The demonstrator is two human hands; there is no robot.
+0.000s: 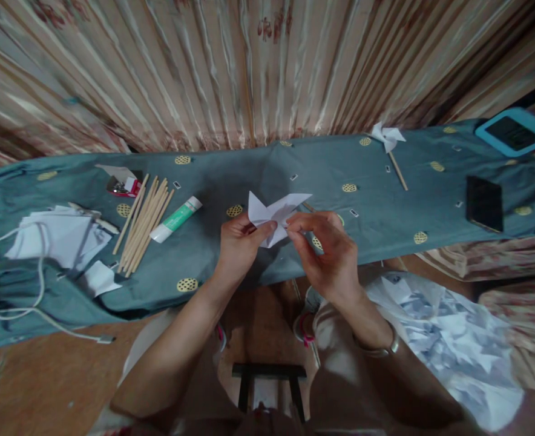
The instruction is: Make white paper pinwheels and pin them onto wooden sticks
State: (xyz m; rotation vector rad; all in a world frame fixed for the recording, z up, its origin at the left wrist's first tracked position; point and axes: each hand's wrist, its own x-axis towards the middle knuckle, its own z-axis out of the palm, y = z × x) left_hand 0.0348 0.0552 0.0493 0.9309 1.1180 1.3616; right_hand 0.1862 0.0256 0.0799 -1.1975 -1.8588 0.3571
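Two hands of mine are out in front of me in the head view, and both pinch one folded white paper shape (274, 219) just above the near edge of the table (385, 200). The paper looks very light and thin, so I think it bends and creases with a small push and could tear if I pull hard. It is not slippery, I think, so a soft pinch is enough. The best places to hold it look like the folded middle and the flat parts near it, not the pointy tips that stick up and out to the right. My left hand (239, 245) is closed on the left side of the paper, with the thumb on top and the fingers curled under. My right hand (328, 254) is closed on the right side, with the fingertips pressed together at the middle fold. Both wrists bend up toward the table and my arms come up from my lap. I wear a bracelet (388, 346) on my right wrist. On the blue-green cloth to the left lie a bunch of wooden sticks (144, 223), a glue tube (177, 219) just beside them, and a pile of white paper (56, 237). Far to the right, well apart from my hands, lie a finished paper pinwheel (388, 138) on a stick and a dark phone (484, 203).
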